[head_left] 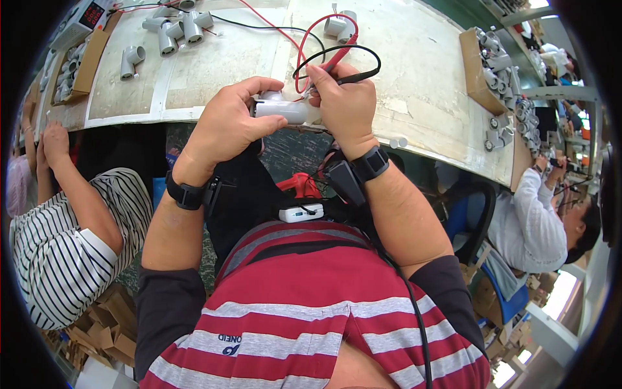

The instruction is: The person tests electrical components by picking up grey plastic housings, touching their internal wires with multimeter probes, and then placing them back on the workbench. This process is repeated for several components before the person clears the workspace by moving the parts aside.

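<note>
While the left hand [227, 123] wraps its grip around a white plastic fitting [285, 109] at the table [427, 71] edge, the right hand [343, 104], just beside it, pinches red and black probes [337, 68] against the fitting's end; grey fittings [175, 29] lie beyond.

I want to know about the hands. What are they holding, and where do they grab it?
Left hand grips the white plastic part around its body. Right hand pinches red and black probes by their handles.
</note>
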A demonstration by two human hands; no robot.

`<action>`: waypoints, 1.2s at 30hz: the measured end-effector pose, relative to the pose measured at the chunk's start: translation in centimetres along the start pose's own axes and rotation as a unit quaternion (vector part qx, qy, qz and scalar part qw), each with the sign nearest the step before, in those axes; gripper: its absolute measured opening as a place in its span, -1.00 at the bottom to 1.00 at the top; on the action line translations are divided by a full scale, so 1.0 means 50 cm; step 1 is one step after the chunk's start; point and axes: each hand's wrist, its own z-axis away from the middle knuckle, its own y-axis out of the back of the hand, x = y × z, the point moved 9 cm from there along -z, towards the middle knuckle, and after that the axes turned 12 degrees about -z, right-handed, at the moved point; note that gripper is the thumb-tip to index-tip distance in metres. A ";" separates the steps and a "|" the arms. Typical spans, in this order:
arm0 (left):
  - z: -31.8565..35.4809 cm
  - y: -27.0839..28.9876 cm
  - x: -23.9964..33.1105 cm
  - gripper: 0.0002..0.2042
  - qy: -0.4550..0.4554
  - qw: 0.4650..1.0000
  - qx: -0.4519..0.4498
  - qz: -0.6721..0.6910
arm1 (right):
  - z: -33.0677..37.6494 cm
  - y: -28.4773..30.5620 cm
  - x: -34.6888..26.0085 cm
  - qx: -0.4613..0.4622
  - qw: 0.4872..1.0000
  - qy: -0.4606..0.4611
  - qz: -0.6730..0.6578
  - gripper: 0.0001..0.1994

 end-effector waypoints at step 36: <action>-0.005 -0.024 -0.013 -0.35 -0.044 0.962 0.217 0.160 | 0.002 0.000 -0.002 0.004 0.999 0.039 0.030 -0.80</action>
